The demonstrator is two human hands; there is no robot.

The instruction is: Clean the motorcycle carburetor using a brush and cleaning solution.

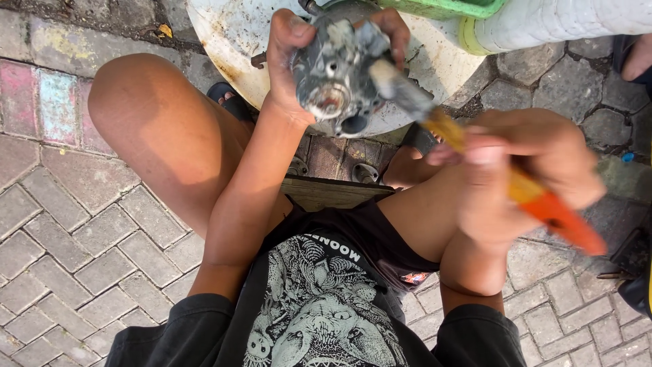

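My left hand (288, 58) grips a grimy grey metal engine part (336, 81) with round openings, held up over a white basin (231, 34). My right hand (523, 163) holds a paintbrush (543, 204) with a yellow and orange handle. Its dirty bristles (397, 85) touch the right side of the metal part. The right hand and brush are blurred. I sit low with both knees spread, in a black printed shirt and black shorts.
Grey brick paving (75, 251) lies all around. A wooden stool edge (333, 191) shows between my legs. A green container (441, 7) and a white pipe-like object (557, 24) sit at the top right. Another person's foot (638, 58) is at the right edge.
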